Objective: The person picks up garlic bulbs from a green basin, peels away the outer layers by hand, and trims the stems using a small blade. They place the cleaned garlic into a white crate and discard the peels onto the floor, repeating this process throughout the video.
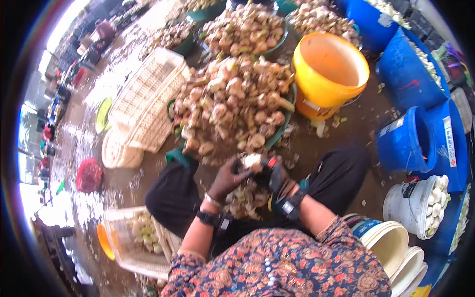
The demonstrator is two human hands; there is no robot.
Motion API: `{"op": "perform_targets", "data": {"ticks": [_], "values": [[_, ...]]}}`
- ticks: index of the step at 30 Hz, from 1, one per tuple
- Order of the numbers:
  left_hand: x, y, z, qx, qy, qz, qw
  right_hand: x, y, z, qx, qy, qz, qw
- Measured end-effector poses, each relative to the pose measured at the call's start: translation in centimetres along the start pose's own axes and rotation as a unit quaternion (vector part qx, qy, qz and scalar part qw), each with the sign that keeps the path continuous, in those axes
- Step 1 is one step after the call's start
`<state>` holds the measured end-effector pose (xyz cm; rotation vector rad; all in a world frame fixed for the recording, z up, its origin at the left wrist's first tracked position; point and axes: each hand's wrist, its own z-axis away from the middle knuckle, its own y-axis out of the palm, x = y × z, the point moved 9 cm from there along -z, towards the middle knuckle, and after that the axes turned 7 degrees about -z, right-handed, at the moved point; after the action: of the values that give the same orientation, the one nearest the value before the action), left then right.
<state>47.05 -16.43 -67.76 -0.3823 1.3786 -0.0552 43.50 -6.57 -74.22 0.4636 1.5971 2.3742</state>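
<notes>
Both my hands wear dark gloves and meet in front of my lap. My left hand (228, 181) is closed around a pale garlic bulb (252, 161). Close against the same bulb, my right hand (280, 180) is closed on a small tool with a red end (271, 162); its blade or tip is hidden, so its exact kind does not show. Just beyond my hands rises a big heap of untrimmed garlic (232, 99) in a green basin (284, 129). Below my hands, between my legs, lie peelings and cut garlic scraps (245, 200).
A yellow bucket (319, 94) stands beyond my right knee. White crates (148, 99) lie stacked at the left, and another crate (111, 218) holds trimmed bulbs. Blue tubs (410, 74), a blue bucket (403, 141) and a white bucket of peeled bulbs (403, 208) line the right.
</notes>
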Motion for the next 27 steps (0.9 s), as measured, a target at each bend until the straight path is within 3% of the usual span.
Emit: {"op": "perform_targets", "data": {"ticks": [2, 3, 4, 6, 8, 9, 10, 11, 12, 13, 15, 16, 17, 18, 19, 20, 21, 22, 23, 24, 25, 27], "values": [[2.4, 1.2, -0.1, 0.014, -0.055, 0.031, 0.998, -1.0, -0.1, 0.9, -0.053, 0.057, 0.065, 0.995], [2.5, 1.5, -0.3, 0.04, -0.059, 0.033, 0.997, -0.9, -0.2, 1.0, -0.046, 0.041, 0.139, 0.988], [2.6, 1.5, -0.2, 0.058, -0.069, 0.037, 0.995, -1.0, -0.2, 1.7, -0.08, 0.071, 0.111, 0.988], [2.2, 1.4, -0.4, 0.108, -0.06, 0.078, 0.989, -3.1, -5.1, -0.9, -0.011, 0.173, -0.141, 0.975], [1.7, 1.3, -0.8, 0.107, -0.027, 0.056, 0.992, -1.4, -3.5, -0.3, -0.047, 0.065, 0.096, 0.992], [0.2, 0.2, -0.4, 0.065, 0.017, -0.088, 0.994, -1.6, -2.5, 0.3, -0.064, 0.079, 0.156, 0.982], [0.1, 0.9, -0.3, 0.079, 0.037, -0.099, 0.991, -1.8, -1.4, 0.8, -0.077, 0.088, 0.215, 0.97], [0.5, 0.7, -0.3, 0.026, 0.075, -0.165, 0.983, -2.3, 0.3, 1.1, -0.066, 0.092, 0.262, 0.958], [0.1, -0.3, -0.1, 0.012, 0.056, -0.19, 0.98, -2.2, 1.7, 1.3, -0.055, 0.087, 0.308, 0.946], [0.5, -2.6, 0.0, -0.026, 0.024, -0.229, 0.973, -2.9, 1.4, 1.8, -0.099, 0.154, 0.222, 0.958], [-0.4, -9.1, 0.4, -0.099, -0.037, -0.291, 0.951, -2.4, -1.5, 1.1, -0.11, 0.16, 0.216, 0.957], [-1.6, -13.9, 0.8, -0.172, 0.008, -0.277, 0.945, -2.1, -2.4, 1.0, -0.13, 0.157, 0.201, 0.958], [-0.6, -18.6, 1.4, -0.177, -0.092, -0.339, 0.919, -1.4, -3.2, 0.9, -0.151, 0.133, 0.201, 0.959], [-3.0, -23.8, 2.8, -0.266, -0.013, -0.406, 0.874, -1.3, -3.4, 0.8, -0.151, 0.132, 0.198, 0.959], [-6.4, -27.1, 4.3, -0.256, -0.058, -0.539, 0.801, -0.8, -3.5, 0.7, -0.158, 0.111, 0.188, 0.963], [-1.1, -34.0, 5.0, -0.311, -0.041, -0.571, 0.759, -0.3, -3.6, 0.6, -0.166, 0.089, 0.178, 0.966], [-1.1, -39.9, 7.5, -0.417, -0.121, -0.437, 0.788, -0.1, -3.3, 0.6, -0.156, 0.076, 0.177, 0.969], [-3.5, -42.4, 9.3, -0.483, -0.013, -0.488, 0.727, -0.2, -2.8, 0.7, -0.164, 0.071, 0.174, 0.969], [-5.1, -44.2, 11.0, -0.545, -0.048, -0.554, 0.628, 0.3, -1.2, 0.7, -0.132, 0.007, 0.183, 0.974], [-1.7, -48.6, 11.3, -0.535, -0.103, -0.538, 0.644, 0.9, 0.1, 1.2, -0.11, -0.063, 0.189, 0.974], [-1.7, -47.7, 10.5, -0.508, -0.176, -0.438, 0.721, 0.6, -0.2, 1.0, -0.124, -0.045, 0.194, 0.972], [-0.3, -45.7, 7.4, -0.497, -0.101, -0.397, 0.765, 0.1, -2.3, 0.5, -0.165, 0.042, 0.212, 0.962]]}}
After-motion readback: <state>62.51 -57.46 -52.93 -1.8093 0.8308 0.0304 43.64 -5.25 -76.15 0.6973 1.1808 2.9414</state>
